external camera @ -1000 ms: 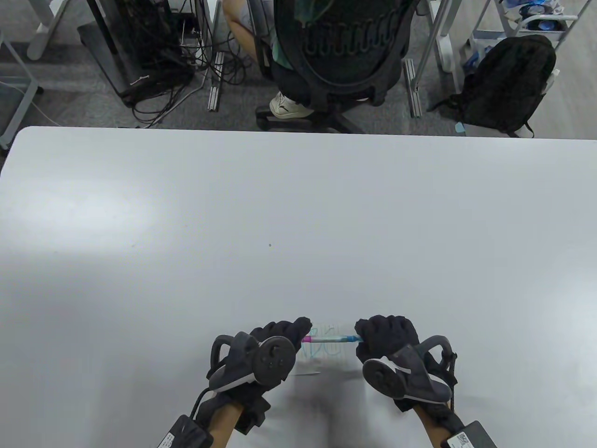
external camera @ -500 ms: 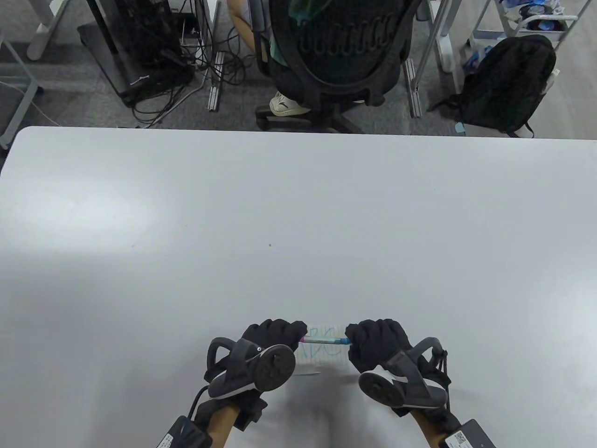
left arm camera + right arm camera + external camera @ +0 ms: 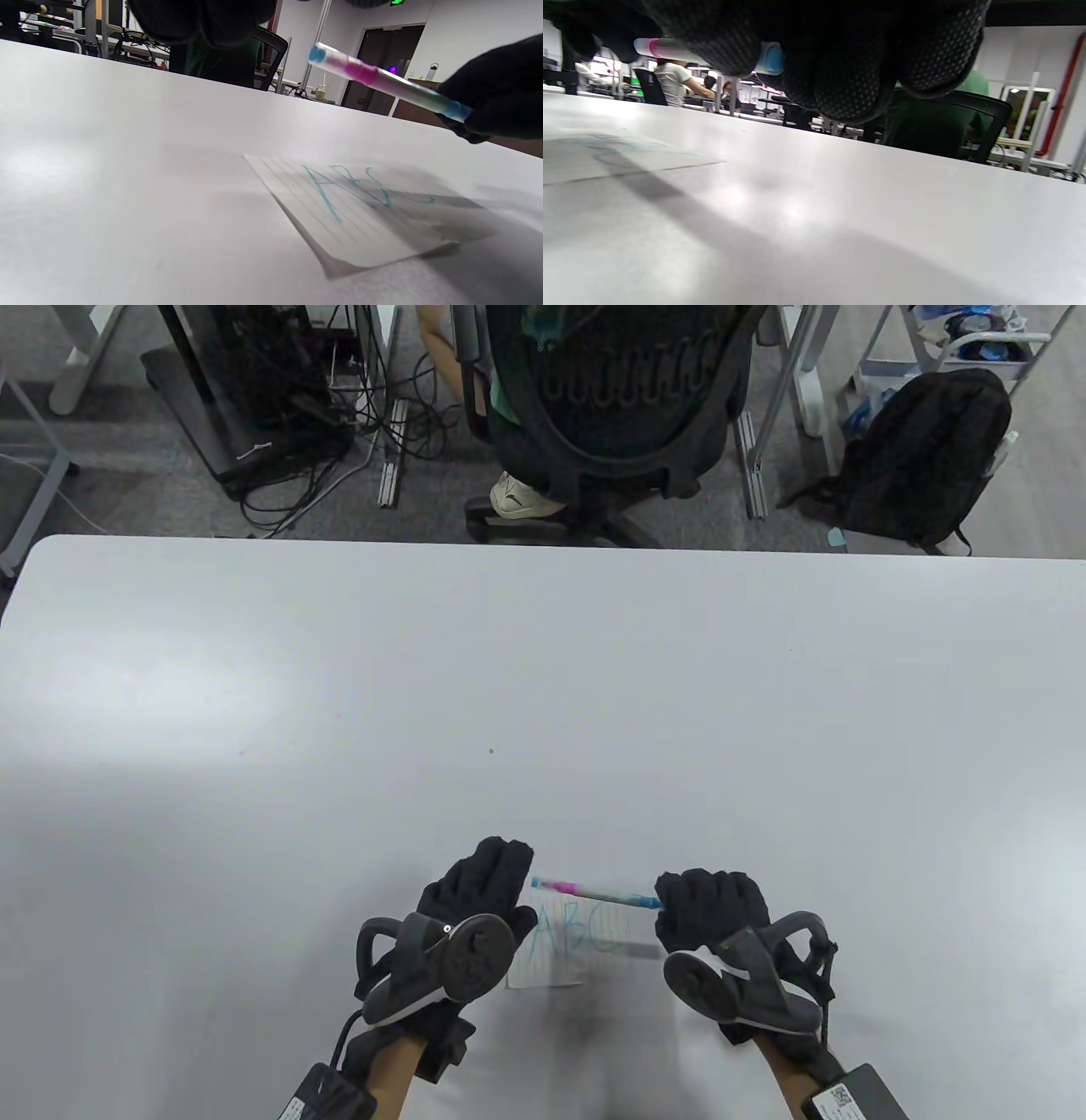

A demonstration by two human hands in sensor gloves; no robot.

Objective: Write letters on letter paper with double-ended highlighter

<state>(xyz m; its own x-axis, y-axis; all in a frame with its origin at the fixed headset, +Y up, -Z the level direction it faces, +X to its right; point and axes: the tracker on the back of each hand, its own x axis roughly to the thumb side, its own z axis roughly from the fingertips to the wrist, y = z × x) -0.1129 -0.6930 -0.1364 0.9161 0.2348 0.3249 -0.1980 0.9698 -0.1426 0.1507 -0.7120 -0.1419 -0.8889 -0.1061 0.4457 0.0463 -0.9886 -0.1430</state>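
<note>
Pale paper, blue letters, black gloves on a white-grey tabletop [image 3: 543,687]

The letter paper [image 3: 556,959] is seen as white, ruled with thin lines and marked "ABC" in light blue. The double-ended highlighter [image 3: 594,892] is shown with a clear barrel, a pink band and blue ends. The left hand [image 3: 475,899] and the right hand [image 3: 708,912] are covered by black gloves, the latter's fingertips [image 3: 848,84] dotted with a fine raised pattern.

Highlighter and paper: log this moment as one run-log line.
right hand: holds highlighter above table | left hand: open, off highlighter | letter paper: flat on table, blue ABC written
</note>
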